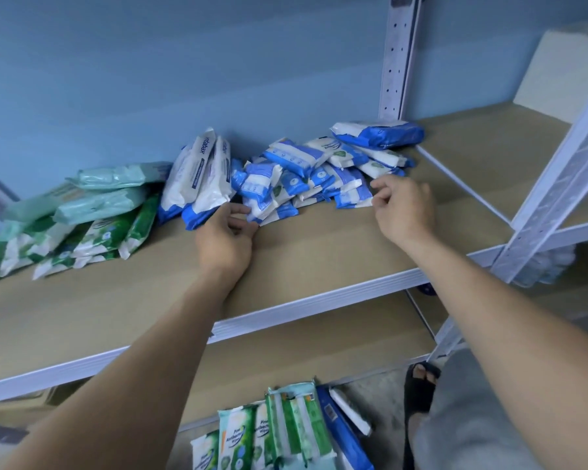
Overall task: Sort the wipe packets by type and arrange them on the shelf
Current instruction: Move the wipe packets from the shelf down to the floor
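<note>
— Blue-and-white wipe packets [306, 178]: where do they lie in the head view?
— In a loose heap at the back of the tan shelf [319, 262], against the blue wall [150, 62]. One bigger blue packet [377, 134] lies on top at the heap's right end, just beside the perforated post [396, 62].
— And left of the heap?
— Two tall white packets [197, 178] stand leaning on the wall, touching the heap. Beyond them, pale teal packets [106, 195] rest on overlapping green packets [82, 242].
— The left hand [226, 239]?
— Its grip is narrow. Thumb and curled fingers close on the front corner of a small packet [262, 212] at the heap's left edge.
— The right hand [404, 208]?
— It is at the heap's right front edge, fingers curled, fingertips touching a packet there. Whether that grip holds it, I cannot tell.
— Anything lower down?
— Unsorted packets [286, 432], green ones and a blue one, stand on edge at the bottom of the frame, below the shelf. A sandalled foot [421, 385] is on the floor near them.
</note>
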Demonstrator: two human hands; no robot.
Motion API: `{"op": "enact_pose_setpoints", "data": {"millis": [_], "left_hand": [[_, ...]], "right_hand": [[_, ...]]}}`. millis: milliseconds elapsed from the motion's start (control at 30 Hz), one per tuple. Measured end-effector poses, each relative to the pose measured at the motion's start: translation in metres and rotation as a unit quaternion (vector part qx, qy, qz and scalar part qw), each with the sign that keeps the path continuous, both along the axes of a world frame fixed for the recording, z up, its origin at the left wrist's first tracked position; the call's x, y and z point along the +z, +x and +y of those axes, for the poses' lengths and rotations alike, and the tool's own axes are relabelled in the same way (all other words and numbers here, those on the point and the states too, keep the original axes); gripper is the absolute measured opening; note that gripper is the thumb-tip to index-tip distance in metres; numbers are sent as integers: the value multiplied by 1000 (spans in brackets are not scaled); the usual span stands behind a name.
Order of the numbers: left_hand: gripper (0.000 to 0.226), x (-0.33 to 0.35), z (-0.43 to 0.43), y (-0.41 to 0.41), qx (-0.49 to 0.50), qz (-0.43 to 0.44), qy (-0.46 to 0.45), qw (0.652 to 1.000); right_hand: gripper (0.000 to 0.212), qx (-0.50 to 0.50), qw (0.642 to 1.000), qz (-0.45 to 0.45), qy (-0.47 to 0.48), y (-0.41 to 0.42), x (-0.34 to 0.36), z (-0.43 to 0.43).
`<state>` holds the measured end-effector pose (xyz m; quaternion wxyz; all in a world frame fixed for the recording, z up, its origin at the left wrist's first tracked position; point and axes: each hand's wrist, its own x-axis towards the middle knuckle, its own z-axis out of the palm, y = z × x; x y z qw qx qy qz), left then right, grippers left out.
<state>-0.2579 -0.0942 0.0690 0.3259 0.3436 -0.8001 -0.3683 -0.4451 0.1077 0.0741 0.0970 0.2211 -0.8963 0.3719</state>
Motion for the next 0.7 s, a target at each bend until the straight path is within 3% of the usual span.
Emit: {"op": "enact_pose_setpoints", "data": {"millis": [400,700], "left_hand": [[33,-2,29,49,-10,-48,-40,998],[38,-2,42,105,-59,-70,-55,994]], "right_hand": [[59,68,996,-44,40,57,8,43],[54,68,991,-12,111,91,11,77]]}}
